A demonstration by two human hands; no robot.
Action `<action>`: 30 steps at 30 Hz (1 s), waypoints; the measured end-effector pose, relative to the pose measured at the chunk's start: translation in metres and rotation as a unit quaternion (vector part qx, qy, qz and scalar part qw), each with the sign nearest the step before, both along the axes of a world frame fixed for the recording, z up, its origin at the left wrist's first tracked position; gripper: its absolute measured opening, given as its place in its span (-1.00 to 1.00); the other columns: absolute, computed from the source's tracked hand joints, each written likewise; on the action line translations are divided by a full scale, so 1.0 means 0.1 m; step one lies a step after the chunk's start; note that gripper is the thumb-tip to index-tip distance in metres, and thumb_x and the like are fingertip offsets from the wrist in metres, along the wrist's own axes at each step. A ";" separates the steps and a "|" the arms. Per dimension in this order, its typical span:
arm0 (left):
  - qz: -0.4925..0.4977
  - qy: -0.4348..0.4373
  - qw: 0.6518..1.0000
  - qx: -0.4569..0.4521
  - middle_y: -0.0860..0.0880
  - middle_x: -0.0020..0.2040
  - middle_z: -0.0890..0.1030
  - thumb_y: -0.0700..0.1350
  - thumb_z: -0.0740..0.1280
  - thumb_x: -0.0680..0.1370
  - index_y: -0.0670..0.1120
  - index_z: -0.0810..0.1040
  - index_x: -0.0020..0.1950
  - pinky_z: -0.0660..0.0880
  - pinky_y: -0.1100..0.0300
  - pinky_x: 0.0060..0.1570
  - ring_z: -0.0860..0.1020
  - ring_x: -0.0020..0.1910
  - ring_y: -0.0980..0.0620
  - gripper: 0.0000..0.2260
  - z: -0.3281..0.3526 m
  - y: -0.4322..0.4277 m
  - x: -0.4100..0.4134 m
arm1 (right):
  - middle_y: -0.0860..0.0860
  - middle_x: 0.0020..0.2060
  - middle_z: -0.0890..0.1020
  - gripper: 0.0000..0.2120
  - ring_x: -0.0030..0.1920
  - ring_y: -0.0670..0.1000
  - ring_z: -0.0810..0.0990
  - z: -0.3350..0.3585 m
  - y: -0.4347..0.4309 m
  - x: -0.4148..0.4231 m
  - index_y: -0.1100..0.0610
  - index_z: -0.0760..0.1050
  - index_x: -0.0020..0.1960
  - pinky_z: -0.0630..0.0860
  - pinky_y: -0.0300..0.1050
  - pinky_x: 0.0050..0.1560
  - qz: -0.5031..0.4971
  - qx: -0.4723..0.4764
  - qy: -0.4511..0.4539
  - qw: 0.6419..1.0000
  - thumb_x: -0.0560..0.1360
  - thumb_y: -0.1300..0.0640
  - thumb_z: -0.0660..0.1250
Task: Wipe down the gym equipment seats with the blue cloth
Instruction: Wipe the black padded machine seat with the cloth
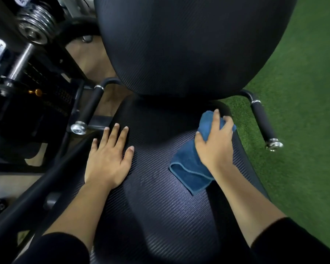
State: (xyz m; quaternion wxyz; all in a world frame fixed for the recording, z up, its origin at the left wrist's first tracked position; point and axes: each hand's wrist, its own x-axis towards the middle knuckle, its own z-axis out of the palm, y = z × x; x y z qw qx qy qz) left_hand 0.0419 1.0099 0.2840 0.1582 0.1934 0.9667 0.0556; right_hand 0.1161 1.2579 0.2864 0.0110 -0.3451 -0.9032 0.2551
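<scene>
On the black ribbed seat of the machine, toward its right rear corner, the right hand grips the blue cloth: fingers curled over the bunched upper part, thumb on the near side, cloth pressed to the pad. The loose folded end of the cloth trails back toward the person from under the wrist and lies flat on the seat. The left hand rests palm-down on the seat's left side, fingers straight and slightly spread, holding nothing, well apart from the cloth. A padded backrest with the same ribbed black cover rises just behind the seat. Two black handles with chrome end caps flank the seat: left handle near the left fingertips, right handle beyond the right hand. Green turf floor lies to the right; steel weight plates sit on a bar at upper left. Forearms are bare, with black sleeves at the lower edge.
</scene>
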 end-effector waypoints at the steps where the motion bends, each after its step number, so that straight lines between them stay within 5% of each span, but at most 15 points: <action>1: 0.001 0.002 1.000 0.001 0.06 0.57 -0.09 0.25 -0.27 0.49 0.08 -0.06 0.56 -0.09 -0.02 0.49 -0.15 0.54 0.05 -0.35 0.00 0.01 0.00 | 0.21 0.44 0.13 -0.22 0.43 0.28 0.16 -0.01 0.04 -0.08 0.21 0.01 0.55 0.26 0.21 0.40 -0.013 0.000 0.012 1.000 0.50 -0.04 0.31; 7: 0.008 -0.001 1.000 0.003 0.07 0.57 -0.09 0.25 -0.25 0.50 0.10 -0.06 0.56 -0.08 -0.04 0.50 -0.15 0.54 0.06 -0.37 -0.01 0.03 0.00 | 0.20 0.47 0.22 -0.23 0.51 0.25 0.03 -0.07 0.02 -0.18 0.21 0.11 0.53 -0.01 0.15 0.48 0.003 0.074 -0.036 0.997 0.49 -0.17 0.26; 13: 0.011 -0.029 0.999 0.016 0.09 0.57 -0.10 0.27 -0.21 0.48 0.11 -0.08 0.56 -0.10 -0.02 0.49 -0.16 0.54 0.07 -0.35 0.04 0.04 -0.04 | 0.21 0.38 0.38 -0.42 0.46 0.25 0.16 -0.20 0.12 -0.42 0.25 0.28 0.45 0.08 0.19 0.47 0.015 0.075 -0.022 0.997 0.55 -0.07 0.13; 19: 0.097 -0.044 0.989 0.106 -0.02 0.57 0.01 0.10 0.22 0.56 -0.04 0.01 0.57 0.02 -0.08 0.49 -0.06 0.54 -0.02 -0.34 0.07 0.12 -0.38 | 0.31 0.27 0.45 -0.37 0.39 0.30 0.29 -0.28 0.07 -0.66 0.37 0.34 0.35 0.17 0.20 0.42 -0.028 0.092 -0.035 0.995 0.44 -0.04 0.08; 30: 0.105 -0.082 0.977 0.164 0.00 0.57 -0.01 0.07 0.27 0.55 0.00 0.03 0.56 -0.03 -0.06 0.50 -0.12 0.54 0.00 -0.34 0.01 -0.22 -0.55 | 0.27 0.28 0.46 -0.38 0.38 0.23 0.31 -0.23 -0.50 -1.01 0.35 0.35 0.34 0.19 0.16 0.42 -0.016 0.083 -0.047 0.995 0.39 -0.01 0.06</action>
